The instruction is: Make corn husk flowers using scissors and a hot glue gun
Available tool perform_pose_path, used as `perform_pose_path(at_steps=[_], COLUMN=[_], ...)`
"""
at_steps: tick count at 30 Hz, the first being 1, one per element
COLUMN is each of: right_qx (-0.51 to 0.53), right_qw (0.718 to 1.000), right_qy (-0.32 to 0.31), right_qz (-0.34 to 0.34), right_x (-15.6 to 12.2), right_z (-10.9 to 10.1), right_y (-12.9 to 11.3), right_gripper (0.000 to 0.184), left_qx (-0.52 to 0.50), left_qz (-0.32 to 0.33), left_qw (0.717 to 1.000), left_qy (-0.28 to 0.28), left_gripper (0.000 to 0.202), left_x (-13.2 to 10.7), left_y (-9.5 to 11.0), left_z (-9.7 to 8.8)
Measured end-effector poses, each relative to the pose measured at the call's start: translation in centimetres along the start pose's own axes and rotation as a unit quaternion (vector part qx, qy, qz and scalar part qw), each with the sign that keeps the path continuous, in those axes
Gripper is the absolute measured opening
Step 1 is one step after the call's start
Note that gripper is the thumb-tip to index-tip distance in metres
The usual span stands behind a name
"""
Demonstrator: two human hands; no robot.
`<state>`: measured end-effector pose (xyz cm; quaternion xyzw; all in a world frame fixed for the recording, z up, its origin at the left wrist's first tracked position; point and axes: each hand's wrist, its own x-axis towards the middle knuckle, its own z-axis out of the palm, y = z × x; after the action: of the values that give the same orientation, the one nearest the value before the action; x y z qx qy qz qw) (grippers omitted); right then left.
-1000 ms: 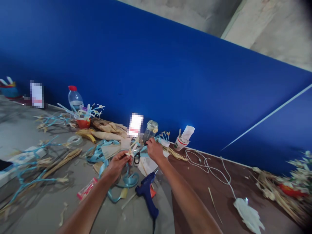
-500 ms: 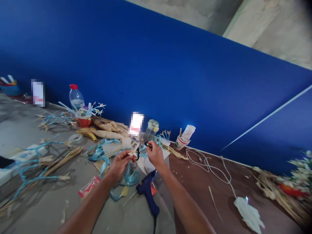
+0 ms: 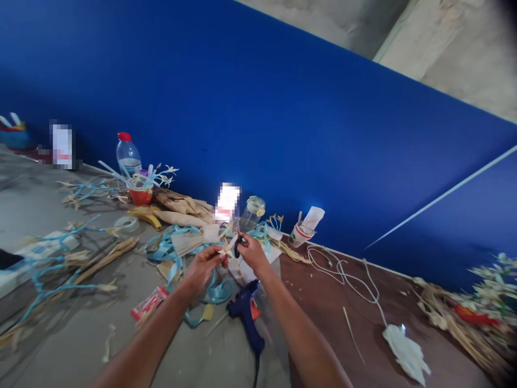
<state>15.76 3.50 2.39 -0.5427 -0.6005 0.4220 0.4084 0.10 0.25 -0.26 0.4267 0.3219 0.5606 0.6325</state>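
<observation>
My left hand [image 3: 204, 267] pinches a small pale star-shaped husk flower [image 3: 224, 249] above the table. Close beside it, my right hand [image 3: 251, 253] is closed on black-handled scissors [image 3: 237, 243], whose tip touches the flower. Both hands hover over a tangle of light blue ribbon [image 3: 177, 250]. Just below them a blue hot glue gun [image 3: 246, 314] lies on the table.
Dried corn husks [image 3: 181, 207], a red cup of blue stems [image 3: 140, 193], a water bottle [image 3: 128, 154], a glass jar [image 3: 252, 212] and a paper cup [image 3: 299, 234] line the blue wall. A white cord [image 3: 347, 277] and glove [image 3: 406, 353] lie right. Tape roll [image 3: 126, 223] left.
My right hand lifted the scissors from the table and brought them left to the flower in my left hand. The hands are now closer together.
</observation>
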Motion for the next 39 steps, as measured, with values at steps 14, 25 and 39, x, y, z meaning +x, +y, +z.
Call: perform_pose_path(at_steps=[14, 25, 39], right_qx=[-0.012, -0.074, -0.109], right_qw=[0.957, 0.957, 0.943], right_qy=[-0.285, -0.276, -0.303], right_qz=[0.043, 0.050, 0.082], right_x=[-3.8, -3.7, -4.3], right_z=[-7.2, -7.1, -7.1], right_y=[-2.1, -2.0, -3.6], right_gripper=[0.048, 0.040, 0.040], left_qx=[0.094, 0.136, 0.143], left_qz=[0.004, -0.021, -0.030], left_qw=[0.995, 0.990, 0.989], left_qy=[0.044, 0.016, -0.004], left_gripper=[0.028, 0.024, 0.022], left_x=[0.7, 0.3, 0.8], left_y=[2.6, 3.2, 1.8], left_z=[-1.5, -1.1, -1.7])
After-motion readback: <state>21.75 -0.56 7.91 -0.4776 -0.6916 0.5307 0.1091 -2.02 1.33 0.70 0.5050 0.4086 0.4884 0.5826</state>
